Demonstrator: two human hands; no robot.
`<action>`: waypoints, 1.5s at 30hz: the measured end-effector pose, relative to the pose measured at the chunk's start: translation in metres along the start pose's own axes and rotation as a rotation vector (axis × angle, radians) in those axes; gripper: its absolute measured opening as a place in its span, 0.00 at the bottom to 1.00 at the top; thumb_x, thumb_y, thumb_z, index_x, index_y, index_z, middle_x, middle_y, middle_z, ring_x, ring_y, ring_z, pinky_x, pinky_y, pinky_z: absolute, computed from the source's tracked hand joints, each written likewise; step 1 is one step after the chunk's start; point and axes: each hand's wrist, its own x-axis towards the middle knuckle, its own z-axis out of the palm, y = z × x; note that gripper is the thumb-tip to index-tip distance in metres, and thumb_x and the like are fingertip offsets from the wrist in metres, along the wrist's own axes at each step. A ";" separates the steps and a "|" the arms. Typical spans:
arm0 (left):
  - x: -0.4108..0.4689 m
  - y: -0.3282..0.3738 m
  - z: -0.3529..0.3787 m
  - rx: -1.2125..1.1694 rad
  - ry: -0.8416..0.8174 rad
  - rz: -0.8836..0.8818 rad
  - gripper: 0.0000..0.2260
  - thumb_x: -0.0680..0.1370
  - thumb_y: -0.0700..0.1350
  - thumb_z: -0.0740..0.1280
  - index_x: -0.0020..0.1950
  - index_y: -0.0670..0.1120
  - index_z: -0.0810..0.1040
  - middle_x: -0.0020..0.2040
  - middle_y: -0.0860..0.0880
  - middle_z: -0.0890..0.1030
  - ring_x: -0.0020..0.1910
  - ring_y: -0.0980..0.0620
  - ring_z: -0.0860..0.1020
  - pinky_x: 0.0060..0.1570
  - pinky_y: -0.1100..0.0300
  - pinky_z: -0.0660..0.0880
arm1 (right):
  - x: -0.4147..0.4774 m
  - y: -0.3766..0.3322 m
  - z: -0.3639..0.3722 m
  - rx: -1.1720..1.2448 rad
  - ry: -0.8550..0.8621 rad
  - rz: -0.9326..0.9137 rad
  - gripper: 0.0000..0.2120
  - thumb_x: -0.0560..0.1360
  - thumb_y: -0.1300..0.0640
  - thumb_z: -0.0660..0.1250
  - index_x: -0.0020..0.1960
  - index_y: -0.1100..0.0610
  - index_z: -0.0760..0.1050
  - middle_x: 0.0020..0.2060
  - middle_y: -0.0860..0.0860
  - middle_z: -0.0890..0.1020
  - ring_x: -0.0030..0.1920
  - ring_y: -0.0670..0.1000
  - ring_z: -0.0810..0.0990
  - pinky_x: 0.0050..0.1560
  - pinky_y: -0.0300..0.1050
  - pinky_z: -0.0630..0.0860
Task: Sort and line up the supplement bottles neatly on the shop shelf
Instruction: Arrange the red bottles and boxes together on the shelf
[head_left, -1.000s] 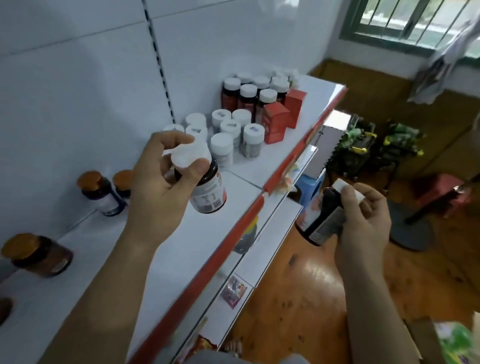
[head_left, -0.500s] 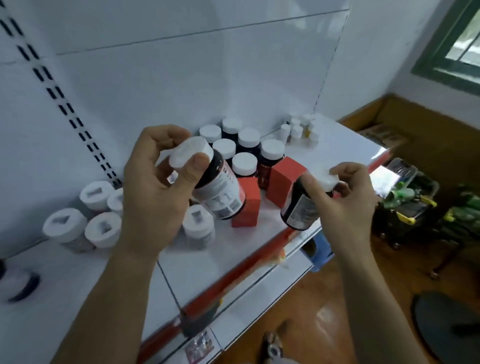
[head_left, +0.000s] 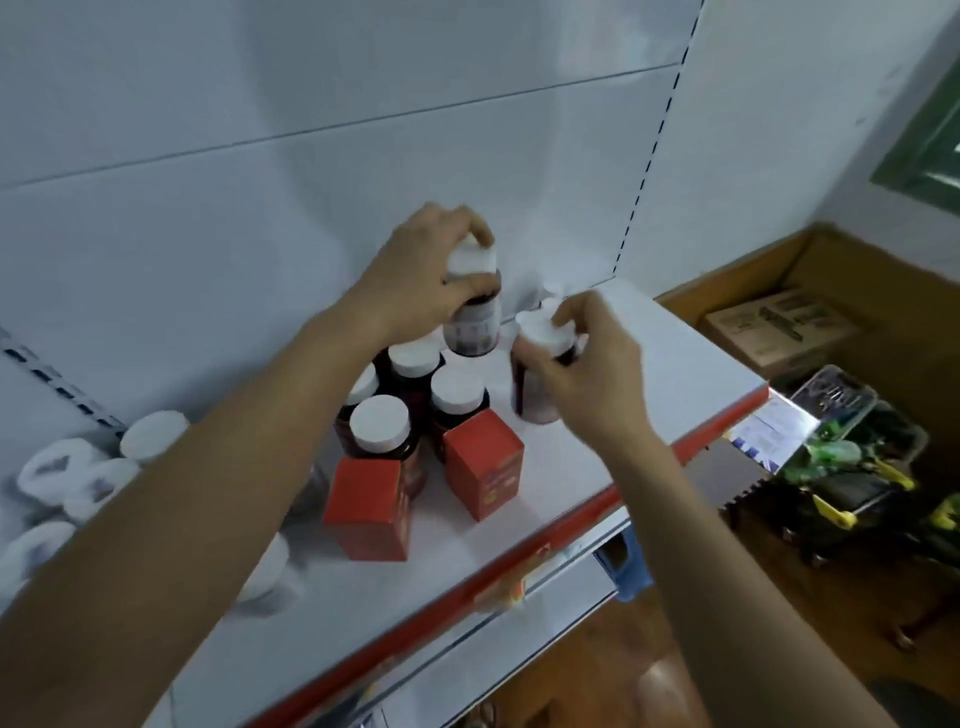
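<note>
My left hand (head_left: 421, 280) grips a dark bottle with a white cap (head_left: 474, 317) by its neck, near the back wall of the white shelf (head_left: 665, 364). My right hand (head_left: 592, 374) holds a second dark white-capped bottle (head_left: 535, 358) by the cap, just right of the first; whether either bottle's base touches the shelf cannot be told. In front of them stand several dark bottles with white caps (head_left: 379, 431). Two red boxes (head_left: 483, 462) (head_left: 369, 509) stand at the front of that group.
A cluster of white bottles (head_left: 67, 478) stands at the left on the shelf. The shelf's red front edge (head_left: 571, 519) runs diagonally; lower shelves sit below it. On the wooden floor to the right are a cardboard box (head_left: 774, 327) and a crate of green items (head_left: 852, 457).
Both hands have carried their bottles from in front of the shelf to its back, behind and beside the dark-bottle group. The view has swung right along the shelf.
</note>
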 end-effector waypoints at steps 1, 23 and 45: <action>0.006 -0.007 0.012 0.099 -0.083 -0.015 0.18 0.76 0.52 0.74 0.64 0.50 0.76 0.58 0.45 0.75 0.58 0.45 0.75 0.57 0.54 0.70 | -0.005 0.006 0.007 -0.044 -0.059 0.006 0.18 0.71 0.47 0.77 0.51 0.51 0.71 0.45 0.46 0.78 0.44 0.50 0.75 0.42 0.47 0.71; 0.109 0.007 0.103 0.616 -0.721 -0.114 0.19 0.75 0.59 0.71 0.63 0.52 0.77 0.55 0.50 0.82 0.52 0.46 0.78 0.53 0.50 0.77 | 0.078 0.138 -0.016 -0.284 -0.430 -0.044 0.18 0.79 0.49 0.69 0.68 0.45 0.73 0.45 0.47 0.77 0.45 0.50 0.76 0.46 0.46 0.73; -0.235 0.122 0.011 0.200 1.054 -0.818 0.13 0.82 0.58 0.64 0.55 0.49 0.78 0.49 0.55 0.81 0.49 0.59 0.79 0.40 0.69 0.73 | 0.038 -0.038 0.009 0.528 -0.457 -0.287 0.11 0.73 0.55 0.76 0.52 0.48 0.78 0.47 0.40 0.83 0.50 0.42 0.82 0.44 0.37 0.76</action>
